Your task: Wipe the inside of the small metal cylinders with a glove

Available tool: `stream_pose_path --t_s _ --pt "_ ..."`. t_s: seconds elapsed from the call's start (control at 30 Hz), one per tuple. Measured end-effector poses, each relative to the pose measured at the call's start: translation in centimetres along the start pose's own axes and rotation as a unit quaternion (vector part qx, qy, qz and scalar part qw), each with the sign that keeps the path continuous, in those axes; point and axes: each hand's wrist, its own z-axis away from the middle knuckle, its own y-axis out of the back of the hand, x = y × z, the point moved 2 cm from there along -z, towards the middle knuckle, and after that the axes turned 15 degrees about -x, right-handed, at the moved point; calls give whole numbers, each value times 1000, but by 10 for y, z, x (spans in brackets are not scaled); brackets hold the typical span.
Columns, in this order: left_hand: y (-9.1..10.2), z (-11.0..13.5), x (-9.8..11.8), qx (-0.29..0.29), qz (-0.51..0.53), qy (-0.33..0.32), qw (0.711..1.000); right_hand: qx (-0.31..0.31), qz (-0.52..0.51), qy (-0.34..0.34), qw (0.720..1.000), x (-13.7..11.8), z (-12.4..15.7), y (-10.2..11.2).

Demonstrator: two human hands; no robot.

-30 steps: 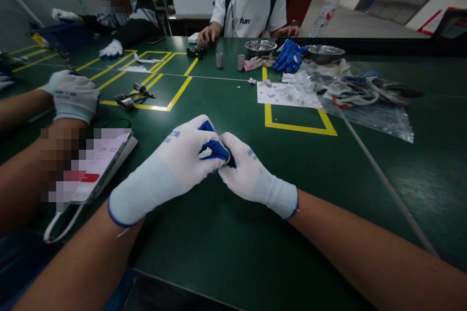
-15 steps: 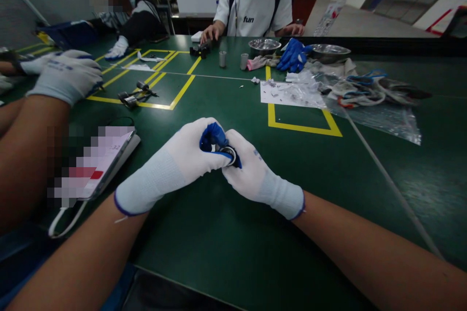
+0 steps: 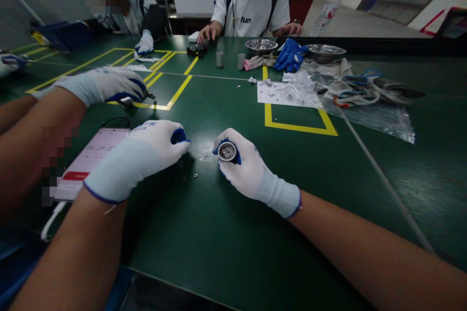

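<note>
My right hand (image 3: 242, 167), in a white glove with blue palm, is wrapped round a metal cylinder (image 3: 226, 151). The cylinder's round end faces me and shows small holes or parts recessed inside its rim. To the left, my left hand (image 3: 156, 143), gloved the same way, hovers low over the green table with fingers curled and thumb against them. Whatever it pinches, if anything, is hidden. Just beside its fingertips lie a small ring (image 3: 195, 175), a few tiny dark pieces (image 3: 181, 164) and a thin light sliver (image 3: 203, 159).
A co-worker's gloved hand (image 3: 113, 85) reaches over metal parts (image 3: 126, 102) at left. A phone (image 3: 91, 160) lies by my left forearm. Farther back are metal cups (image 3: 219, 59), bowls (image 3: 261, 47), blue gloves (image 3: 290, 56), white paper (image 3: 280, 95) and a plastic bag (image 3: 386, 119).
My left hand has come away from the cylinder and moved left and down to the small pieces. My right hand keeps the cylinder. The co-worker's gloved hand has moved right over the metal parts.
</note>
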Motion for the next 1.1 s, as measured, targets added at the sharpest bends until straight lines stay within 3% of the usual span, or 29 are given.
stream_pose_path --t_s 0.2,0.37,0.53,0.8,1.0,1.1 --pt "-10 -3 -9 -108 -43 -14 993 -1 -5 -16 1000 2 0 0" --pt "-10 4 -8 -90 -21 -70 993 6 -1 -15 1000 1 1 1" --pt "-15 8 1 -130 15 -161 978 16 7 -7 1000 3 -1 1" --pt "-21 5 6 -69 66 -211 973 16 14 -21 1000 3 -1 4" --pt "-8 8 15 -4 101 -214 972 18 4 -24 1000 4 -2 4" --pt "-1 10 19 33 154 -252 955 24 -5 -21 999 5 -2 3"
